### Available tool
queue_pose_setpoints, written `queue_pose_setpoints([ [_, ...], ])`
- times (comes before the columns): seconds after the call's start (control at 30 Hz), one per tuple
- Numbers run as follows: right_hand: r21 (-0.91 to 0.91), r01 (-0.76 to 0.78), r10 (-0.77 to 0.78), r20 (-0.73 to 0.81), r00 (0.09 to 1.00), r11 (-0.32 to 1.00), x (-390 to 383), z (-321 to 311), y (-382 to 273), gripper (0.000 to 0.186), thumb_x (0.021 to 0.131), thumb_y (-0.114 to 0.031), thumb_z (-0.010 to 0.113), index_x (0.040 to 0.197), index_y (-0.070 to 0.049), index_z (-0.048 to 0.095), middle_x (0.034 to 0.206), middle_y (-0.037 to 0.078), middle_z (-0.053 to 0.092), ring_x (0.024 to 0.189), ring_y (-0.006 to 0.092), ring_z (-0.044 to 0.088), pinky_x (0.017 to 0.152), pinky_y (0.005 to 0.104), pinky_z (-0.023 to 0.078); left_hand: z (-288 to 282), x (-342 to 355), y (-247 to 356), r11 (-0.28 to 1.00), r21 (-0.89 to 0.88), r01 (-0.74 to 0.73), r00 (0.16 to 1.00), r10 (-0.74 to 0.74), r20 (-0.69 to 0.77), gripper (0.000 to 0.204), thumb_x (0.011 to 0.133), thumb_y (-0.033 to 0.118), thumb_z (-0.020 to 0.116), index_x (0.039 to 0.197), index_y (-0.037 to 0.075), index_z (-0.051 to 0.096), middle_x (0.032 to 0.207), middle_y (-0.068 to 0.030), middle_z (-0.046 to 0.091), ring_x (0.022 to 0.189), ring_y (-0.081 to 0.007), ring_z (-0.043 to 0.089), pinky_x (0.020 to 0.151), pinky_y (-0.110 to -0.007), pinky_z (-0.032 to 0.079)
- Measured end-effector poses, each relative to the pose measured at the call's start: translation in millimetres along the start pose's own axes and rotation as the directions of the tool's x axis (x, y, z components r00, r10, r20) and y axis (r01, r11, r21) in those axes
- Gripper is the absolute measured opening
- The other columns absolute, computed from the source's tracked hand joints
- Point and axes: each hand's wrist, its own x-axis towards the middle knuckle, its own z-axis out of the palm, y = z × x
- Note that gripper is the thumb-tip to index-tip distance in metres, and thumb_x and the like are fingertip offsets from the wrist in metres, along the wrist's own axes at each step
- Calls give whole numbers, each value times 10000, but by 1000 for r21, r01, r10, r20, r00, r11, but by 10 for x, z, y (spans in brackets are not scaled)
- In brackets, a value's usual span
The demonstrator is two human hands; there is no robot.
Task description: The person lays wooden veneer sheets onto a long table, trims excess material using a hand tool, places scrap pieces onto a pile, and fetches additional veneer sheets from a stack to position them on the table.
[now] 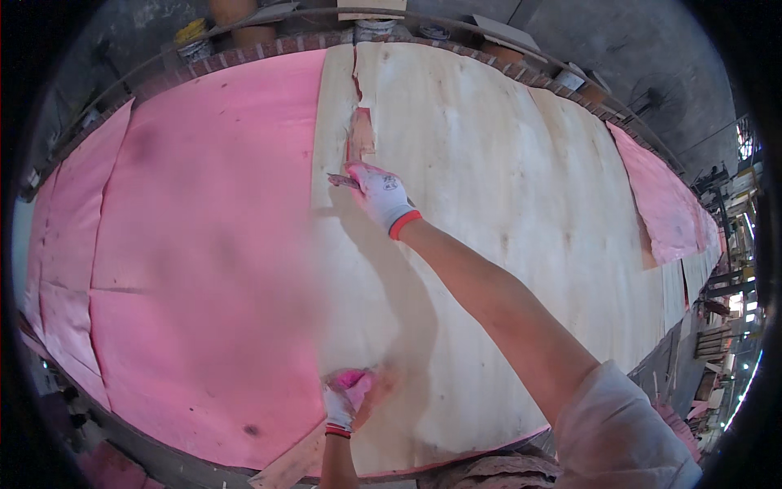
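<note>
My right hand (380, 194), in a white knit glove with pink-stained fingers and a red cuff, is closed around a slim, dark, knife-like tool (343, 181). The tool's tip points left, just over a pale wood veneer sheet (489, 212). Right above my fingers is a reddish-brown patch (360, 134) with ragged edges, and a narrow split runs from it to the far edge. Nearer to me, my left hand (345, 401), gloved with bright pink fingers, rests on the veneer beside the pink-coated sheet (204, 244). Its fingers look laid on the surface, holding nothing I can see.
Another pink piece (664, 196) overlaps the veneer's right end. Brick edging (269, 47) runs behind the stack, with buckets (194, 41) and boards (509, 34) past it. A wood strip (289, 458) sticks out at the near edge; a fan (654, 98) stands far right.
</note>
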Motion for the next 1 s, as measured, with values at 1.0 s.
queue_pose_setpoints([
  [1.0, 341, -900, 447, 873, 196, -271, -4984, -2516, -1485, 466, 881, -294, 598, 1286, -92, 489, 1011, 5, 643, 628, 85, 559, 600, 229, 485, 344, 65, 70, 918, -383, 106, 990, -133, -44, 259, 842, 201, 646, 916, -47, 640, 844, -117, 654, 730, -206, 606, 672, -341, 526],
])
